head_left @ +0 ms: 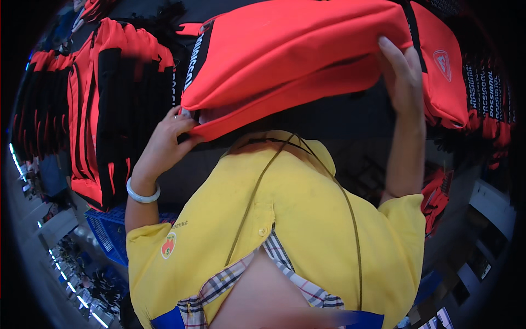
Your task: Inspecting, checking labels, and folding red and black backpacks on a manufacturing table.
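Two hands up on one bag. Left hand (167, 140): fingers pinched together on the lower left corner of a bright red fabric bag with black trim (307, 55), beside what looks like its pale open mouth. Right hand (402, 74): fingers and thumb clamped over the bag's lower right edge, fingertips out of sight behind the cloth. Held high, off any surface, close in front of a yellow short-sleeved shirt (296, 219). Long axis running left to right, tilted a little, left end lower; open end facing left and down. Judged mid-handling: already lifted and gripped at both ends, not yet set down anywhere. White bangle (142, 194) on the left wrist. Far left, stacked matching red-and-black bags (104, 109); below them a blue plastic crate (109, 233).
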### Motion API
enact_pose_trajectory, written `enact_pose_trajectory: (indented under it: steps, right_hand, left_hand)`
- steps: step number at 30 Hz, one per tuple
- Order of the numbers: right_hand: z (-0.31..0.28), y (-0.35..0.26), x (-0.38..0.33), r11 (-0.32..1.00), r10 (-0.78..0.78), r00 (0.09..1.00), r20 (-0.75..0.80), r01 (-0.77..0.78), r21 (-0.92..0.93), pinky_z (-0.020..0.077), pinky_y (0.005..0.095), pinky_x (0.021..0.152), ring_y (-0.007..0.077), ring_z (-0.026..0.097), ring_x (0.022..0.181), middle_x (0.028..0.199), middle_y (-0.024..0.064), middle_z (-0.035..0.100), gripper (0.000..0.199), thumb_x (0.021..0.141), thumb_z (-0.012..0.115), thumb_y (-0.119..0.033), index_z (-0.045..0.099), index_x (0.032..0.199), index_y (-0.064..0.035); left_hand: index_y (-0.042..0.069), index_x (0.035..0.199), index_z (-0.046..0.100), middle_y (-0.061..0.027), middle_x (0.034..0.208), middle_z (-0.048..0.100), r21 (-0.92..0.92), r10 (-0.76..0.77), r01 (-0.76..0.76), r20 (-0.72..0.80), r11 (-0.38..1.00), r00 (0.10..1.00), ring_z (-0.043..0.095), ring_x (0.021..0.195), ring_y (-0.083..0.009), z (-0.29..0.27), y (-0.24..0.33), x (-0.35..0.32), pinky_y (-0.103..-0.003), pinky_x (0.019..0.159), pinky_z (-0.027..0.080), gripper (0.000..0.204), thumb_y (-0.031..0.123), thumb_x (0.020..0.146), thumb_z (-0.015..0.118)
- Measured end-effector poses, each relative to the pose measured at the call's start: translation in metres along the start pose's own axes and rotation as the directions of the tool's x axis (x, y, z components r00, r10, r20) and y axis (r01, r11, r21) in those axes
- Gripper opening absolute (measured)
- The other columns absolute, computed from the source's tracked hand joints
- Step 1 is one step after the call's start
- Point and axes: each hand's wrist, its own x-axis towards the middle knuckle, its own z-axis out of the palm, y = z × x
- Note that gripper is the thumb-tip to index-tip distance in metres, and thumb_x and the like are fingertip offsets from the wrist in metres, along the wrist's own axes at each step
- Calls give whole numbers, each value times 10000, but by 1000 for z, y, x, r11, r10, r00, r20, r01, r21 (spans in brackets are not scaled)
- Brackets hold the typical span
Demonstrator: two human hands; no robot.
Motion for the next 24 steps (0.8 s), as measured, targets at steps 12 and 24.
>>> enact_pose_trajectory:
  steps: [12, 24]
  right_hand:
    - [-31, -50, 33, 629, -124, 881, 457, 426, -650, 465, 293, 869, 185, 614, 936, 995, 112, 654, 479, 910, 603, -418, 627, 1091, 24]
    - [15, -56, 26, 978, 127, 977, 170, -95, -186, 443, 206, 752, 43, 566, 819, 877, 10, 649, 414, 953, 566, -368, 660, 1045, 24]
  left_hand:
    - [30, 1042, 674, 38, 897, 657, -729, -213, -428, -606, 535, 766, 573, 784, -2, -69, -8, 49, -152, 708, 438, 211, 193, 970, 562]
    - [-7, 1103, 645, -68, 1042, 672, -906, -250, -332, -396, 261, 883, 645, 937, -127, -91, -46, 62, -250, 839, 504, 258, 190, 952, 574]
